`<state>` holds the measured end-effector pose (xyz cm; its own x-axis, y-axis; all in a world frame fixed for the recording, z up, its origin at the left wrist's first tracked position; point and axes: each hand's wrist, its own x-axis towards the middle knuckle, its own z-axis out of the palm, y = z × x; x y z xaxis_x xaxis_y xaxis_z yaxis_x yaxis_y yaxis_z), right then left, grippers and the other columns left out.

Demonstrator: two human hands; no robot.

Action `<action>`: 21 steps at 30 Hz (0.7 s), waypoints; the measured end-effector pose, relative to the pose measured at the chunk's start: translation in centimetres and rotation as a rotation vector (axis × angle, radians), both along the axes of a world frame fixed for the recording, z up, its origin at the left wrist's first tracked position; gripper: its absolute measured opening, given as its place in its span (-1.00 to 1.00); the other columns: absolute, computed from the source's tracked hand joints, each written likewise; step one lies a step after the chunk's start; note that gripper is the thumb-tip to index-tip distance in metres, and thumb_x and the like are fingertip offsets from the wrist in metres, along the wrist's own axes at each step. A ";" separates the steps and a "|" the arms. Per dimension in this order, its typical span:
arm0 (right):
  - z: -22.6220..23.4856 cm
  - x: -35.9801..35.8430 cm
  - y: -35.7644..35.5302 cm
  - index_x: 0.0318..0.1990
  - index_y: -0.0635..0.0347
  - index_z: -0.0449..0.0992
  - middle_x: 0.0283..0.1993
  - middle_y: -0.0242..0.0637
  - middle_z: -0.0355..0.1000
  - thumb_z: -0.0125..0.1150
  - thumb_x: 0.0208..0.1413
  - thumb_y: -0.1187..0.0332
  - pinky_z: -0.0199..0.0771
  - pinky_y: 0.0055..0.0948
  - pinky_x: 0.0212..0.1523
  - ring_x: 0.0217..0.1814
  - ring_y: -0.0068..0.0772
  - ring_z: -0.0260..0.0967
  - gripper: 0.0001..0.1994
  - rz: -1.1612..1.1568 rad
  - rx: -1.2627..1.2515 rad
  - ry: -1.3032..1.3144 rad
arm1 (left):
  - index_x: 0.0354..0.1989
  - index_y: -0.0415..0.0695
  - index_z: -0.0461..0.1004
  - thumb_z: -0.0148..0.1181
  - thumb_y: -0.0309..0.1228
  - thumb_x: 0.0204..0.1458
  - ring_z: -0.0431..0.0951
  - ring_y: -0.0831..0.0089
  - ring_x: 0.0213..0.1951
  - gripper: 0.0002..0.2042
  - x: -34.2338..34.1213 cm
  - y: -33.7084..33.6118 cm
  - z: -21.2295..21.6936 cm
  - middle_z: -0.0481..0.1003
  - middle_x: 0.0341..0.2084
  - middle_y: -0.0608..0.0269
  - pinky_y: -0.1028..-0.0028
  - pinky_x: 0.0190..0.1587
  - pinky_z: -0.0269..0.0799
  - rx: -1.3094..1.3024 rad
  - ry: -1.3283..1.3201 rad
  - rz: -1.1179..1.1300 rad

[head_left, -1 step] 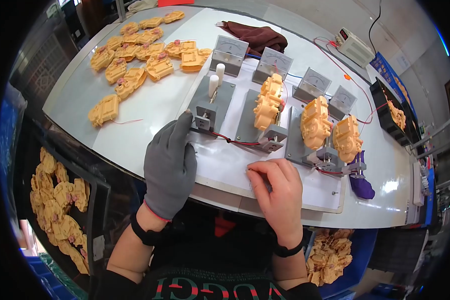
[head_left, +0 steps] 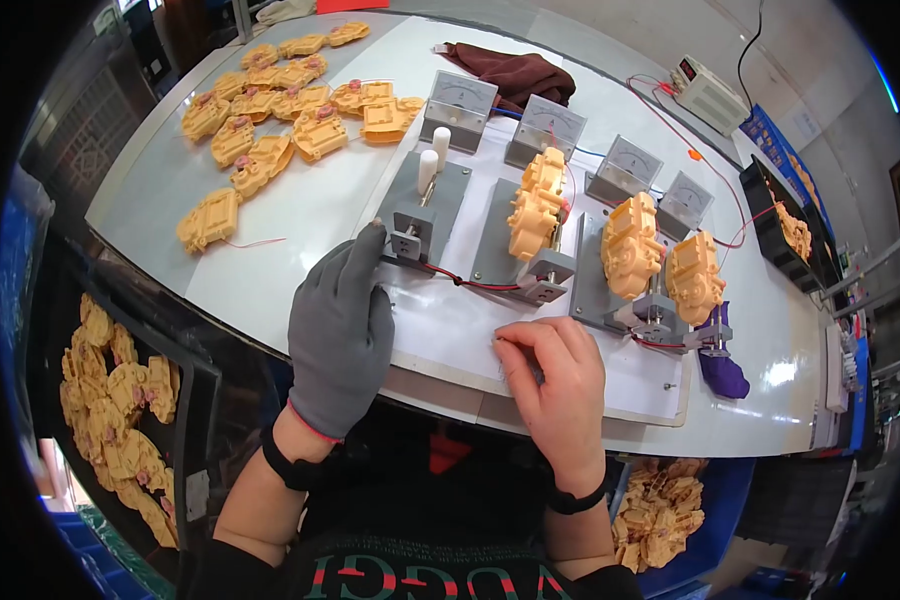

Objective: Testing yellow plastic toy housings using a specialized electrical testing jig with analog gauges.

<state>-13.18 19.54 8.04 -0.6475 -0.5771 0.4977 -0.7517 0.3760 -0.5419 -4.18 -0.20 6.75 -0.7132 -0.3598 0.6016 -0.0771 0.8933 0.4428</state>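
Note:
My left hand (head_left: 340, 340), in a grey glove, lies with its fingers stretched out beside the leftmost grey test fixture (head_left: 440, 215). Its fingertips reach the fixture's clamp block; whether they touch it I cannot tell. Two white knobs (head_left: 427, 172) stand on that fixture, which carries no yellow part. My bare right hand (head_left: 560, 380) rests at the front of the white board (head_left: 435, 335), thumb and forefinger tips pinched together; anything between them is hidden. Beyond it, yellow plastic housings (head_left: 538, 205) sit upright on the other fixtures, among them one (head_left: 630, 245) and another (head_left: 695, 277) at the right.
Analog meters (head_left: 460, 97) line the fixtures' far side. Several loose yellow housings (head_left: 318, 132) cover the table's far left. A brown cloth (head_left: 510, 72), a power supply (head_left: 710, 95) and a purple cloth (head_left: 722, 365) lie around. Bins of housings stand lower left (head_left: 198, 440) and lower right (head_left: 732, 500).

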 end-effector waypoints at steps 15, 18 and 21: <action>-0.3 -0.3 0.1 -0.33 0.11 0.55 -0.34 -0.36 0.44 0.37 -0.01 0.43 0.28 -0.33 -0.27 -0.30 -0.27 0.36 -0.89 0.055 0.008 0.127 | 0.27 -0.21 0.25 0.06 -0.67 -0.04 0.48 -0.03 -0.03 -0.41 0.1 0.1 0.2 0.46 -0.05 -0.08 0.14 -0.01 0.42 0.017 0.004 -0.010; -0.2 0.0 0.2 -0.34 0.11 0.55 -0.34 -0.36 0.43 0.37 -0.02 0.44 0.29 -0.32 -0.26 -0.30 -0.25 0.36 -0.89 0.044 0.002 0.120 | 0.28 -0.22 0.24 0.06 -0.66 -0.03 0.47 -0.02 -0.02 -0.41 0.0 0.0 0.1 0.46 -0.05 -0.08 0.14 0.00 0.41 0.005 0.016 -0.021; -0.1 0.4 0.3 -0.31 0.13 0.54 -0.32 -0.33 0.43 0.39 -0.03 0.45 0.31 -0.34 -0.24 -0.29 -0.26 0.37 -0.86 0.009 -0.061 -0.032 | 0.28 -0.24 0.23 0.07 -0.66 -0.04 0.47 -0.04 -0.02 -0.41 0.0 -0.1 0.1 0.46 -0.06 -0.10 0.13 0.00 0.40 -0.025 0.027 -0.033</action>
